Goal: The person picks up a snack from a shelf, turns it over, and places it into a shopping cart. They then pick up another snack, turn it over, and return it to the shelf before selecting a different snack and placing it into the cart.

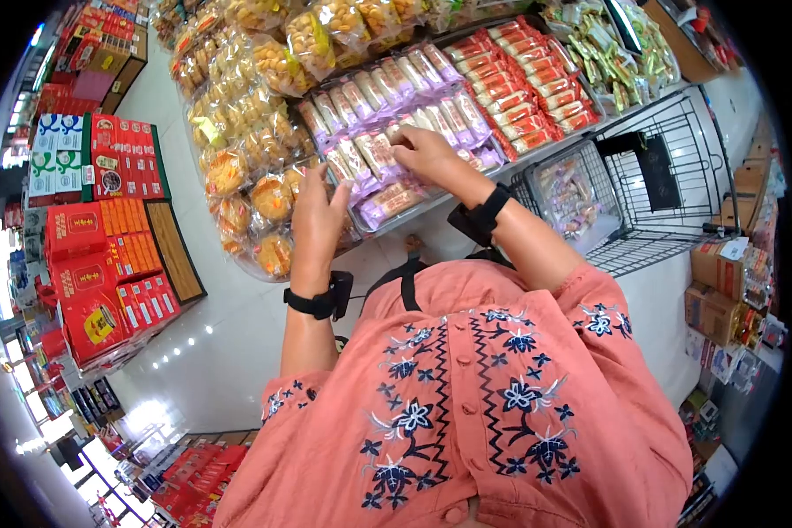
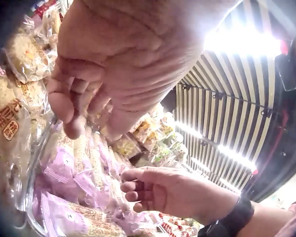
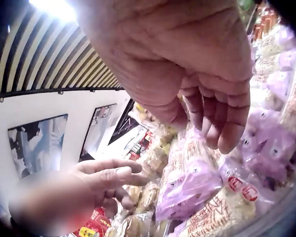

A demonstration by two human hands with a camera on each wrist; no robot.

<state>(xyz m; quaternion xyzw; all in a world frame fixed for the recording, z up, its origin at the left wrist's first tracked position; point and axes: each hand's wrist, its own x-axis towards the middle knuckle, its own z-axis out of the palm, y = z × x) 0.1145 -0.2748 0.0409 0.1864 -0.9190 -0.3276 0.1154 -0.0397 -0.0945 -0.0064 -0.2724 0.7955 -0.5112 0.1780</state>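
Rows of purple-and-clear wrapped snack bars [image 1: 387, 132] fill a clear-sided bin. My right hand [image 1: 427, 157] is over the middle of these rows, its fingers loosely bent; in the right wrist view nothing shows between the fingers [image 3: 222, 118]. At the bin's left edge, beside bags of round, flat biscuits [image 1: 273, 201], is my left hand [image 1: 317, 216]. Its fingers are relaxed, with no thing in them in the left wrist view. One purple pack [image 1: 391, 204] lies crosswise at the front of the bin.
Red-wrapped bars [image 1: 524, 88] fill the neighbouring bin on the right. A wire shopping cart [image 1: 651, 238] stands close to my right arm, with a clear bag of small packs [image 1: 572, 198] inside. Red gift boxes [image 1: 88, 286] are stacked across the aisle on the left.
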